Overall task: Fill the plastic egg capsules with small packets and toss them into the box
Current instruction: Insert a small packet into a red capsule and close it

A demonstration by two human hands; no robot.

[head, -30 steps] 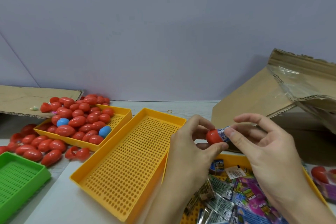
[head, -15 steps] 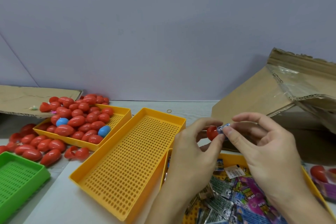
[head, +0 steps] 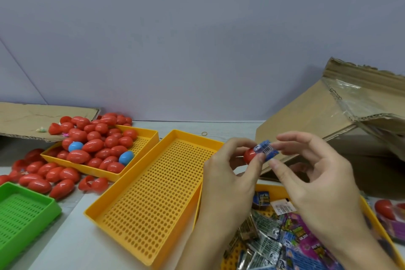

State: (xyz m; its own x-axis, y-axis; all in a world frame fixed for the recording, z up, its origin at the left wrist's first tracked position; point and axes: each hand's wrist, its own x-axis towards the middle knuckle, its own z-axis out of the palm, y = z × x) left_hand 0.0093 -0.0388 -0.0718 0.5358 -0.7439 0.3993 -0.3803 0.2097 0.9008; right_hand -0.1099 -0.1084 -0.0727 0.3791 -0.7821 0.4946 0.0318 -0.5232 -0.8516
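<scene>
The left hand (head: 228, 173) is gripping a red plastic egg half (head: 250, 155) while the right hand (head: 315, 173) is pinching a small blue foil packet (head: 267, 151) at its mouth; pushing it fully inside likely comes next.

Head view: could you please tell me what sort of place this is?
Probably a small hand-packing workbench, not a home table: perforated yellow sorting trays, one heaped with red eggs, loose packets in another, and a torn cardboard box against a bare wall.

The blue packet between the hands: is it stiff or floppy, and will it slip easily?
The blue packet looks thin and creased, so probably floppy and light. Its glossy printed film may be slippery. The right hand pinches one end beside the red egg half, which suggests a pinch is enough.
</scene>
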